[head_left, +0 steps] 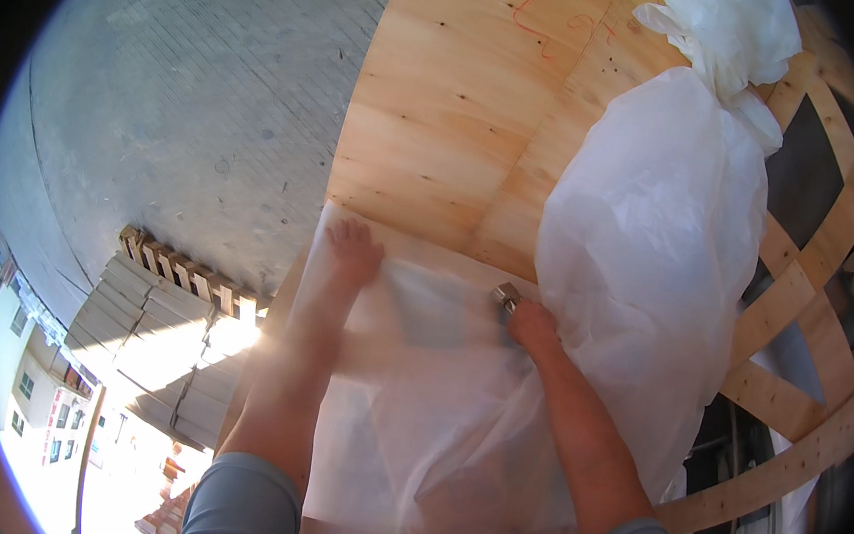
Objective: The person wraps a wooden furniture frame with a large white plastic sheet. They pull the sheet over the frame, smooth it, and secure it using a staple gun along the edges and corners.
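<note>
A translucent white plastic sheet (384, 434) lies over the near part of a plywood panel (449, 118). My left hand (354, 251) rests flat on the sheet near its far left corner, fingers spread. In my right hand (533, 328) is a silver metal hand tool (507, 295) with a blocky head, which looks like a staple gun. Its head points away from me, over the sheet's far edge. My fingers hide its handle. Right of that hand rises a bulky bundle of white plastic (658, 195), gathered and twisted at its far end.
Crossed wooden slats (796, 296) form an open lattice on the right. Grey concrete floor (212, 69) spreads out at the left. A wooden pallet (181, 273) stands there beside a stack of flat grey-brown boards (151, 331), partly in bright sunlight.
</note>
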A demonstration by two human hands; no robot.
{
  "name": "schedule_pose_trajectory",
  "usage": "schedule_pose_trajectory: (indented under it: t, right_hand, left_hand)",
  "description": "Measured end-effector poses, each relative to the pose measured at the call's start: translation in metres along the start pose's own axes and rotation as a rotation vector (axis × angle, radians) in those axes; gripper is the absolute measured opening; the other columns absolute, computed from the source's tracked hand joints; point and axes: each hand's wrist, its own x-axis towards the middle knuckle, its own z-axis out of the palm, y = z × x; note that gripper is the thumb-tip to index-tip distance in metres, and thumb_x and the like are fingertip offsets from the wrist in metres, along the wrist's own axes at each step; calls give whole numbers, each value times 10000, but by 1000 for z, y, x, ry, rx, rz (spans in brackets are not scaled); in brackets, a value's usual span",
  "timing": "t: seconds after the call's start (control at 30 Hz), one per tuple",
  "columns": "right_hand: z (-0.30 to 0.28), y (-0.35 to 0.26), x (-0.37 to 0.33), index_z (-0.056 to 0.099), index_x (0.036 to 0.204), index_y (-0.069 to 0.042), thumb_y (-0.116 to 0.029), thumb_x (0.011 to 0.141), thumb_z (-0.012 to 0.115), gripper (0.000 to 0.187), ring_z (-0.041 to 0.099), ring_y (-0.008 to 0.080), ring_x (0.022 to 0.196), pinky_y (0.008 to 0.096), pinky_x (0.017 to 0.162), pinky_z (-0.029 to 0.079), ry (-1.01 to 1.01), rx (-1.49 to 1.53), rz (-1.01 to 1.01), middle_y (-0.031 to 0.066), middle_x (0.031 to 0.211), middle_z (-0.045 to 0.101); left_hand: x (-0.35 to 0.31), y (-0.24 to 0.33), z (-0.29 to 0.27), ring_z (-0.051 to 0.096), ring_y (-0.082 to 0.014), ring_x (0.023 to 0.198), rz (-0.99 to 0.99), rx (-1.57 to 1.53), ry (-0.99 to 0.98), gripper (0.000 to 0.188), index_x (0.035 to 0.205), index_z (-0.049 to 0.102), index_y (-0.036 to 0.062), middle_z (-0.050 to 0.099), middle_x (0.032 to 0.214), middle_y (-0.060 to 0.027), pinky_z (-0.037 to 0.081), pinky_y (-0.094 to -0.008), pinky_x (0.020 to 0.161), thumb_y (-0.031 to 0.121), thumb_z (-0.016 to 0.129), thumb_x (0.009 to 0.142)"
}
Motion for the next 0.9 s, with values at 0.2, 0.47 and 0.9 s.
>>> schedule_pose_trajectory:
  t: [0.2, 0.47, 0.9]
  right_hand:
    - [-27, -31, 1, 597, 1059, 16, -216, 865, 545, 308, 643, 332, 982, 456, 858, 499, 210, 62, -153, 263, 1025, 640]
    - [-103, -151, 25, 659, 755, 48, -322, 747, 594, 377, 653, 350, 678, 448, 640, 511, -183, 516, -346, 232, 713, 652]
    - [-109, -219, 56, 686, 847, 36, -293, 789, 614, 342, 675, 317, 682, 421, 641, 544, -399, 562, -369, 215, 804, 674]
  left_hand:
    - [2, -6, 3, 132, -310, 1467, 37, -43, 28, 628, 1432, 394, 89, 242, 1561, -142, 45, -547, 1169, 441, 386, 912]
    - [3, -13, 2, 159, -316, 1461, 63, -63, 69, 549, 1422, 418, 115, 272, 1551, -123, 32, -607, 1148, 310, 417, 909]
    - [19, -20, -34, 277, -373, 1405, -121, -559, 213, 694, 1492, 212, 39, 319, 1500, -210, 267, -502, 1120, 124, 451, 846]
